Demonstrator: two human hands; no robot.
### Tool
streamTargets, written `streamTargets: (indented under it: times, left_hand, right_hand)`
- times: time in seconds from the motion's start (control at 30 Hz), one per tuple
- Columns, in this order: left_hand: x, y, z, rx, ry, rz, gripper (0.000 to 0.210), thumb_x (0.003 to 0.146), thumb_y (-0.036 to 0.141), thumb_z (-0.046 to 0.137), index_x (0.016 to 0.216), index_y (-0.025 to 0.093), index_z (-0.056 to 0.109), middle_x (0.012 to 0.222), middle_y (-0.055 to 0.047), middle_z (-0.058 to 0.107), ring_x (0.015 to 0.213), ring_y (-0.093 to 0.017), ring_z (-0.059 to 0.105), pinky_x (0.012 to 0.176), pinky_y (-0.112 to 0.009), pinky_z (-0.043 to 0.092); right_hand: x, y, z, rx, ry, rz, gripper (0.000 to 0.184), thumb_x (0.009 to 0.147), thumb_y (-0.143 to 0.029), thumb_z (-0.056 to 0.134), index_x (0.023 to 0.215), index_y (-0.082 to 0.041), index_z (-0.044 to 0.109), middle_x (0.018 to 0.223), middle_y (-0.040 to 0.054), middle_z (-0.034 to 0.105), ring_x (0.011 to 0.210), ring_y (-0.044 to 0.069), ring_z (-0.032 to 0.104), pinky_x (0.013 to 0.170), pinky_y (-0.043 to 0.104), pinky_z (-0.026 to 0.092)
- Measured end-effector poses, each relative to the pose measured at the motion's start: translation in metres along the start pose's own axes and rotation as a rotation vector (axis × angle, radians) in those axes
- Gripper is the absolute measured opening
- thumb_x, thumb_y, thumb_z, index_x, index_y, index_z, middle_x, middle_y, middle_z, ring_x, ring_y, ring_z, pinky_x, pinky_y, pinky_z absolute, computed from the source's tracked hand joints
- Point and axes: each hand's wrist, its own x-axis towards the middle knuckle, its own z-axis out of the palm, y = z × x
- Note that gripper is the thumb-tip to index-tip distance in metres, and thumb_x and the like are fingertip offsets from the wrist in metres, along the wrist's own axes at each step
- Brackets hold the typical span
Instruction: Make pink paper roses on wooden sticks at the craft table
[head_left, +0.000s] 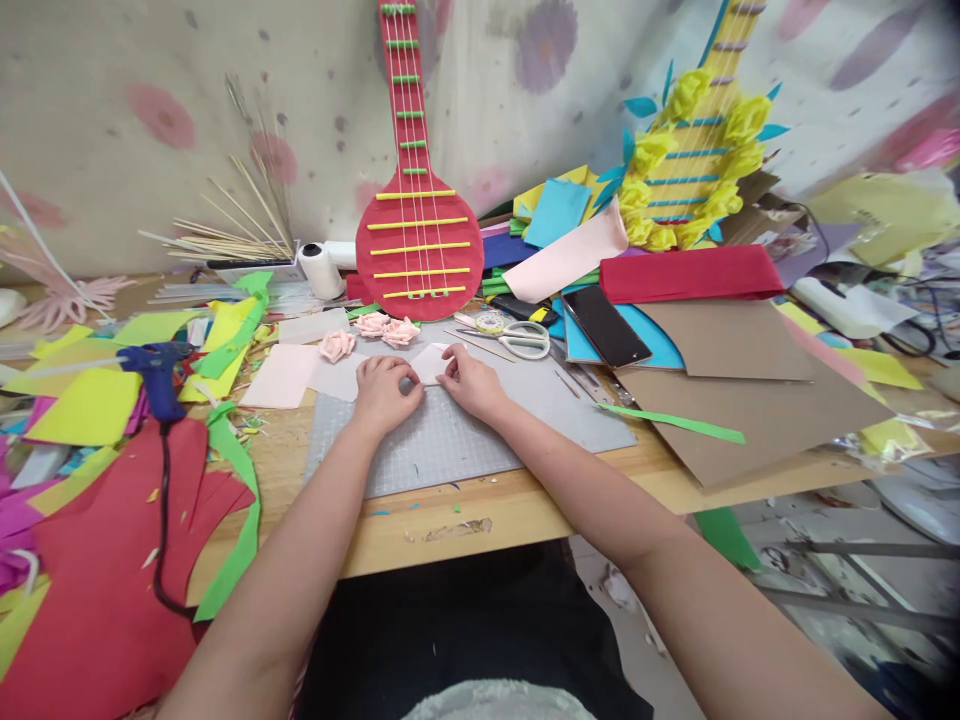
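Note:
A small piece of pale pink paper (430, 366) lies on the grey cutting mat (465, 450), between my two hands. My left hand (386, 393) is curled at the paper's left side, its thumb by the near edge; the fingertips are partly hidden. My right hand (470, 384) pinches the right edge between thumb and fingers. Just behind my left hand sit pale pink paper roses (386, 329). A flat pale pink sheet (280, 376) rests to the left. Scissors (523, 340) with whitish handles lie behind my right hand.
A red paper lute (420, 240) leans on the back wall, a yellow flowered one (682, 170) to its right. A blue glue gun (157, 375) and red paper (112, 560) are left. A phone (606, 325), cardboard (757, 415) and a green strip (675, 424) are right.

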Motion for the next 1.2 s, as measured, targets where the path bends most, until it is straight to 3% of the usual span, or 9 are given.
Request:
streamTargets:
  times: [0.17, 0.5, 0.8, 1.0, 1.2]
  left_hand:
    - [0.002, 0.003, 0.008, 0.024, 0.057, -0.052, 0.019, 0.073, 0.040, 0.058, 0.069, 0.023, 0.064, 0.096, -0.004, 0.062, 0.102, -0.025, 0.046, 0.093, -0.043, 0.030]
    - [0.004, 0.005, 0.012, 0.054, 0.083, -0.070, 0.015, 0.069, 0.037, 0.063, 0.066, 0.023, 0.062, 0.093, -0.004, 0.061, 0.099, -0.026, 0.046, 0.092, -0.045, 0.030]
    - [0.004, 0.013, 0.013, 0.014, 0.053, -0.032, 0.011, 0.074, 0.025, 0.057, 0.077, 0.028, 0.067, 0.103, -0.004, 0.058, 0.106, -0.026, 0.043, 0.096, -0.045, 0.027]
    - [0.007, 0.015, 0.017, 0.006, 0.069, -0.069, 0.010, 0.071, 0.033, 0.060, 0.074, 0.027, 0.067, 0.101, -0.004, 0.058, 0.106, -0.027, 0.043, 0.097, -0.046, 0.028]
    - [0.007, 0.013, 0.015, -0.003, 0.053, -0.072, 0.014, 0.069, 0.021, 0.058, 0.074, 0.029, 0.068, 0.104, -0.003, 0.058, 0.107, -0.027, 0.043, 0.098, -0.047, 0.027]
  right_hand:
    - [0.000, -0.005, -0.001, -0.027, 0.001, 0.041, 0.030, 0.078, -0.025, 0.052, 0.106, -0.020, 0.042, 0.082, -0.0003, 0.063, 0.073, 0.016, 0.058, 0.062, 0.026, 0.037]
    - [-0.001, -0.008, 0.001, -0.121, 0.013, 0.051, 0.026, 0.079, -0.022, 0.048, 0.104, -0.019, 0.042, 0.086, 0.0046, 0.063, 0.074, 0.017, 0.057, 0.064, 0.028, 0.039]
    - [-0.001, -0.007, 0.004, -0.277, -0.017, -0.052, 0.019, 0.083, -0.020, 0.040, 0.098, -0.020, 0.051, 0.099, 0.0090, 0.058, 0.084, 0.020, 0.056, 0.066, 0.030, 0.041]
    - [-0.002, -0.011, 0.003, -0.348, -0.024, -0.067, 0.021, 0.084, -0.029, 0.043, 0.099, -0.018, 0.053, 0.104, 0.0108, 0.055, 0.086, 0.022, 0.056, 0.066, 0.031, 0.043]
    - [-0.001, -0.006, 0.001, -0.352, -0.046, -0.090, 0.022, 0.079, -0.016, 0.043, 0.099, -0.019, 0.052, 0.102, 0.0092, 0.054, 0.083, 0.020, 0.056, 0.063, 0.030, 0.042]
